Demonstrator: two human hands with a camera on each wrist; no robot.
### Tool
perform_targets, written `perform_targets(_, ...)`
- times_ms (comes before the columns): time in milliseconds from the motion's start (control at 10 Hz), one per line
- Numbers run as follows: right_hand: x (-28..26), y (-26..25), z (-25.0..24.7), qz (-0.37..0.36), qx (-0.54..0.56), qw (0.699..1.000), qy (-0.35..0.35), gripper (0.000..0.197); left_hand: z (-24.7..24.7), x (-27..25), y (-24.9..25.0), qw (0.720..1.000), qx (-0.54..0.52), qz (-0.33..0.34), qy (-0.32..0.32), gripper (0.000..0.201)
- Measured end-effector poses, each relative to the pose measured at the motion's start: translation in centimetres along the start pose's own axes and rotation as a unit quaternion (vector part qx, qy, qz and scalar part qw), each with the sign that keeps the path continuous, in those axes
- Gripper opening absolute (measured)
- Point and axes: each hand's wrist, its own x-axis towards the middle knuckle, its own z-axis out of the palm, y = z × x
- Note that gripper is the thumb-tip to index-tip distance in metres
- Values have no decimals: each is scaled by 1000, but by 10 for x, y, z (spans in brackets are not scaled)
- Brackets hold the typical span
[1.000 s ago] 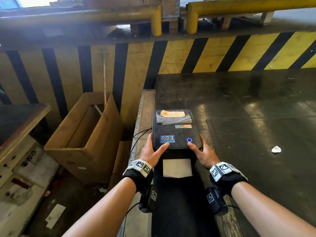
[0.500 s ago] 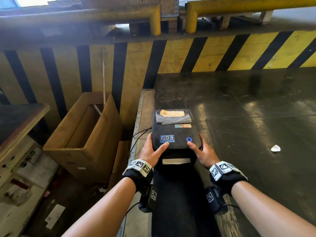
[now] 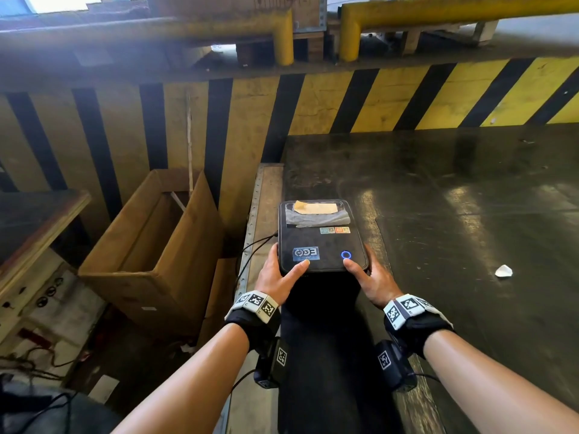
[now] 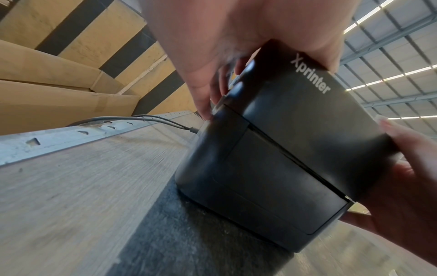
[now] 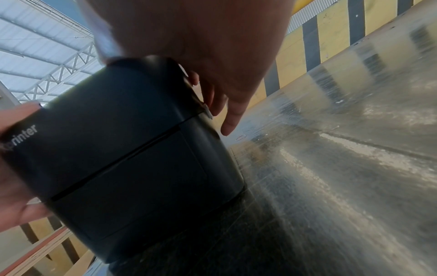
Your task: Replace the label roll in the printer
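A black label printer point(image 3: 322, 239) stands near the left edge of the dark table point(image 3: 454, 214), its lid down. My left hand point(image 3: 279, 277) grips its left side, thumb lying on the lid by a blue sticker. My right hand point(image 3: 372, 280) grips the right side, thumb tip just below the lit blue ring button point(image 3: 346, 254). The left wrist view shows the printer point(image 4: 283, 149) front with the closed slot and no label sticking out. In the right wrist view my fingers point(image 5: 227, 112) curl along the printer point(image 5: 130, 149) side. The roll inside is hidden.
A cable point(image 3: 257, 245) leaves the printer's left side over the table's metal edge strip point(image 3: 260, 214). An open cardboard box point(image 3: 150, 245) stands on the floor to the left. A white crumpled scrap point(image 3: 503, 271) lies on the table at right. A yellow-black striped wall point(image 3: 344, 101) runs behind.
The white label that stuck out of the printer's front shrank to a thin strip and is now out of sight. Both hands have stayed on the printer.
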Motion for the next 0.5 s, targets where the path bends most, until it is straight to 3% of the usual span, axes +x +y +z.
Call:
perform_targets(300,2,3,-3,13,-49,998,-23,72,-1,-3,3,1000,3,-16,-12,83)
perform_targets(400,1,0,-8,-23,-125,992,-4,68,-1,-11,6,998,64,-4,1,74)
perform_targets(500,-12,-12,-26,-95,-138,982,85,55,1,-47,-9,988,147,-25,28,79)
